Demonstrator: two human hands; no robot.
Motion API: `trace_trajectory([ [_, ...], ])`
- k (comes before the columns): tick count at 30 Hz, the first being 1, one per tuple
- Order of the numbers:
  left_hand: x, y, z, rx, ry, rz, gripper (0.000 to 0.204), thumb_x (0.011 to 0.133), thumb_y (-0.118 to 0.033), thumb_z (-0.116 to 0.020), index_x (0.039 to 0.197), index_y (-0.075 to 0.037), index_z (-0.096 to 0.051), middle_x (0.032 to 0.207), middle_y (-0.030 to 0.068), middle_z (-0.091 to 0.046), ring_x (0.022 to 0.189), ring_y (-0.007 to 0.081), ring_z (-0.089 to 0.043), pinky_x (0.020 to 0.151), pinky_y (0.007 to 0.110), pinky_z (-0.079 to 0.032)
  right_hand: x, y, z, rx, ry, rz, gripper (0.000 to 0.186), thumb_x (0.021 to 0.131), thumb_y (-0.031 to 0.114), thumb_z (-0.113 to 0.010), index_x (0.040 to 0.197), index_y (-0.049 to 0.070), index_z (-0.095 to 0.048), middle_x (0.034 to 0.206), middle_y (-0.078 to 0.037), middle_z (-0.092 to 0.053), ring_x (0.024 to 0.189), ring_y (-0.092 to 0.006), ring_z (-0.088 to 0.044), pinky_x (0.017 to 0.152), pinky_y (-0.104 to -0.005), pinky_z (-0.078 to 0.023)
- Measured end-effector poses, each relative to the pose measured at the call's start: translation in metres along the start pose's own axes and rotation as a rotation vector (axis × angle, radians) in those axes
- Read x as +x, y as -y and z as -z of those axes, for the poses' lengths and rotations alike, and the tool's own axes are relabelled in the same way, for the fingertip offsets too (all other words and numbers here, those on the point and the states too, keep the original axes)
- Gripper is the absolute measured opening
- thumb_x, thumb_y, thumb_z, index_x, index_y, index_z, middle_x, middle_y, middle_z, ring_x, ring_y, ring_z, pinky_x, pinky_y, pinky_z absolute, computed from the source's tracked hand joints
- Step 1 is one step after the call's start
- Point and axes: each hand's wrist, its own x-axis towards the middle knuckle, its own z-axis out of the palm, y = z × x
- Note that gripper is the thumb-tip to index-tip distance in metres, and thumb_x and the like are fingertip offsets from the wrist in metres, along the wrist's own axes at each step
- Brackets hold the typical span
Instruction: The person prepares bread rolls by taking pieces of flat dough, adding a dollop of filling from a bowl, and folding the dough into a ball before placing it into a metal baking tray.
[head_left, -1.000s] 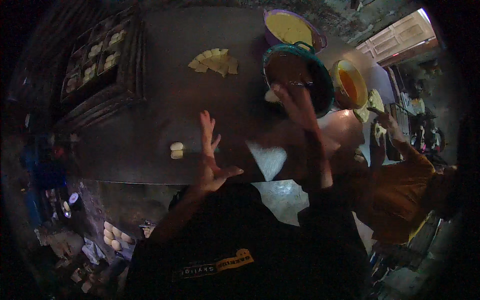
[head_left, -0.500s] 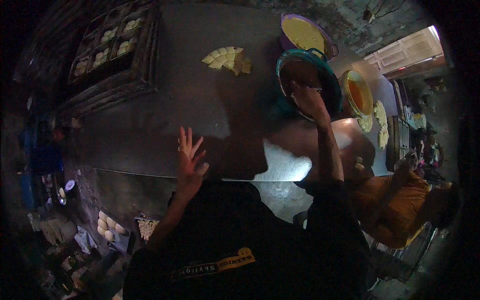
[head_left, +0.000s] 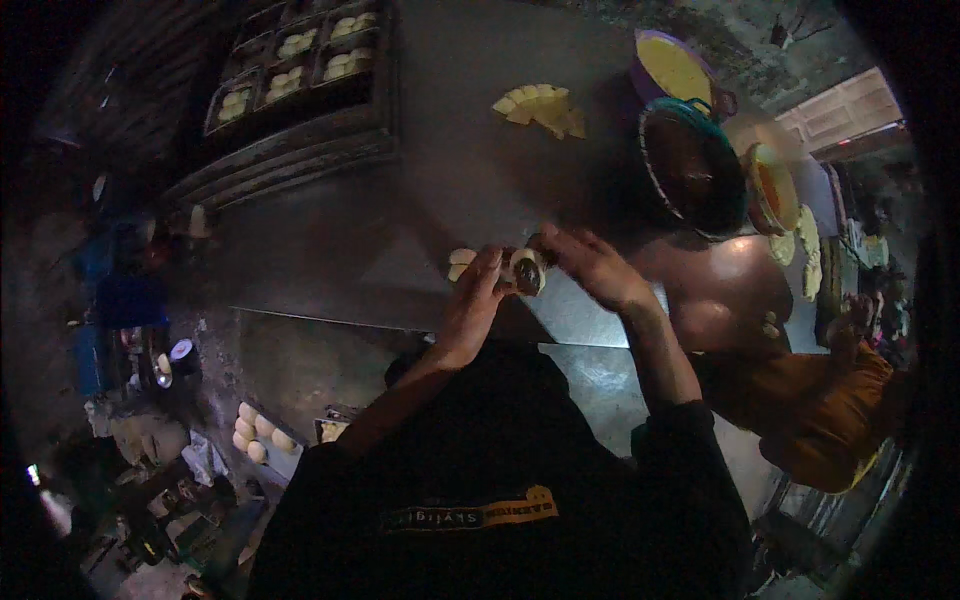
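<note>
A piece of pale dough (head_left: 527, 272) with a dark filling on it sits between my hands, above the near edge of the metal table. My left hand (head_left: 470, 320) is closed on it from the left, thumb on the near side. My right hand (head_left: 605, 275) comes at its right side with the fingertips close to it; those fingers are dim and smeared, so their grip is unclear. Just left of my left fingers lie more small dough pieces (head_left: 461, 262). To the right stands a teal bucket (head_left: 652, 180) with dark contents.
Behind the bucket is a purple tub (head_left: 640, 85) of yellow mixture; right of it, a yellowish bucket (head_left: 790, 190) with orange contents. Flat dough pieces (head_left: 540, 105) lie farther back. Stacked trays (head_left: 300, 155) with dough stand at far left. A person in orange (head_left: 830, 410) is at right.
My right hand has left the teal bucket and come to the dough at the near edge. My left hand, spread before, now closes on the dough. The whole view has shifted.
</note>
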Motion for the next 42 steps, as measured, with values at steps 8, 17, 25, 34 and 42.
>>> trace_trajectory([
  [8, -0.004, -0.057, 0.022, 0.050, -0.086, 0.009, 0.029, 0.098, -0.010, -0.059, 0.125, -0.003, -0.054, 0.122, 0.0079, -0.057, 0.110, 0.0180, -0.057, 0.091, 0.030, -0.047, 0.016, -0.020, -0.068, -0.831, -0.252, 0.604, 0.045, 0.086, 0.005, -0.068, 0.129, -0.003, -0.056, 0.119, -0.022, -0.064, 0.111, -0.0360, -0.060, 0.095, -0.0419, -0.049],
  [17, -0.012, -0.079, 0.040, 0.141, -0.056, 0.160, 0.022, 0.093, -0.012, -0.066, 0.114, -0.010, -0.059, 0.107, 0.0061, -0.064, 0.099, 0.0159, -0.064, 0.087, 0.031, -0.053, -0.022, 0.004, -0.074, -0.582, -0.064, 0.648, 0.035, 0.086, -0.001, -0.068, 0.120, 0.009, -0.065, 0.118, -0.014, -0.066, 0.098, -0.0318, -0.068, 0.082, -0.0386, -0.058],
  [25, -0.005, -0.095, 0.025, -0.123, 0.125, 0.341, 0.018, 0.090, -0.018, -0.072, 0.102, -0.005, -0.067, 0.104, 0.0045, -0.069, 0.098, 0.0129, -0.065, 0.084, 0.031, -0.055, -0.044, -0.011, -0.044, -0.404, -0.032, 0.368, 0.021, 0.085, 0.003, -0.072, 0.106, 0.005, -0.068, 0.099, -0.009, -0.069, 0.090, -0.0194, -0.070, 0.071, -0.0314, -0.057],
  [34, 0.002, -0.076, -0.008, 0.304, 0.099, -0.039, 0.016, 0.095, -0.012, -0.065, 0.104, 0.002, -0.065, 0.106, 0.0074, -0.068, 0.094, 0.0146, -0.067, 0.084, 0.031, -0.059, -0.039, -0.016, -0.012, -0.585, -0.183, 0.624, 0.027, 0.085, 0.006, -0.073, 0.112, 0.006, -0.070, 0.094, -0.009, -0.069, 0.081, -0.0159, -0.064, 0.068, -0.0314, -0.053],
  [42, 0.004, -0.080, -0.049, -0.257, -0.003, 0.479, 0.025, 0.100, -0.019, -0.058, 0.117, 0.000, -0.059, 0.108, 0.0099, -0.064, 0.099, 0.0224, -0.068, 0.084, 0.043, -0.061, -0.026, -0.016, 0.024, -0.476, -0.026, 0.468, 0.031, 0.082, 0.003, -0.074, 0.113, 0.006, -0.070, 0.096, -0.008, -0.070, 0.083, -0.0230, -0.067, 0.072, -0.0345, -0.055],
])
